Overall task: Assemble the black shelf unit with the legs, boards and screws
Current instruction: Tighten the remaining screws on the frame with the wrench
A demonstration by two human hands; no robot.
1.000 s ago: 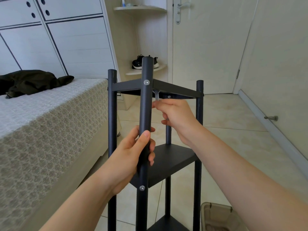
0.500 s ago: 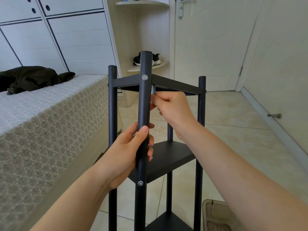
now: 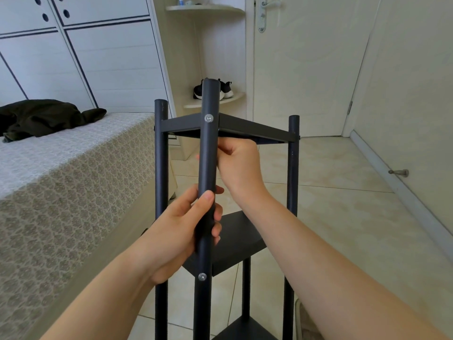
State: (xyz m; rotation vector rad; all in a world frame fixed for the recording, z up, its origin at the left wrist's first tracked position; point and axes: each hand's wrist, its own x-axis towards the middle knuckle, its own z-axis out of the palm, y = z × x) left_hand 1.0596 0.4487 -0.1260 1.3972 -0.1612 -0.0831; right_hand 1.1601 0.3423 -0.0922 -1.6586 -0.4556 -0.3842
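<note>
Black shelf unit (image 3: 161, 217) stands upright on the tiled floor (image 3: 343, 204), beside the bed (image 3: 61, 180).

Left hand (image 3: 176, 236): fingers (image 3: 217, 227) clenched round the front leg (image 3: 208, 155), thumb laid up the near face of the tube. Grip sits about midway between the two screws on that leg. The upper screw (image 3: 208, 118) is well above the thumb, where the top board (image 3: 255, 130) meets the leg. The lower screw (image 3: 202, 276) is just below the heel of the hand, at the corner of the middle board (image 3: 240, 244).

Right hand (image 3: 242, 168): raised behind the front leg, fingers (image 3: 235, 146) curled tight just under the top board, knuckles close to its underside. Cannot tell whether they pinch anything (the fingertips are hidden by the leg and the board's shadow).

Other legs: left leg (image 3: 161, 143) is to the left of the left-hand fingers, right leg (image 3: 293, 168) is to the right of the right hand, and rear leg (image 3: 246, 285) shows below the middle board. Bottom board (image 3: 245, 330) is far beneath both hands, at the frame edge.

Surroundings: dark garment (image 3: 46, 117) on the bed; sneakers (image 3: 226, 90) on a corner shelf (image 3: 235, 98) beyond the front leg's top; closed door (image 3: 306, 69); door stop (image 3: 399, 172) on the right wall.
</note>
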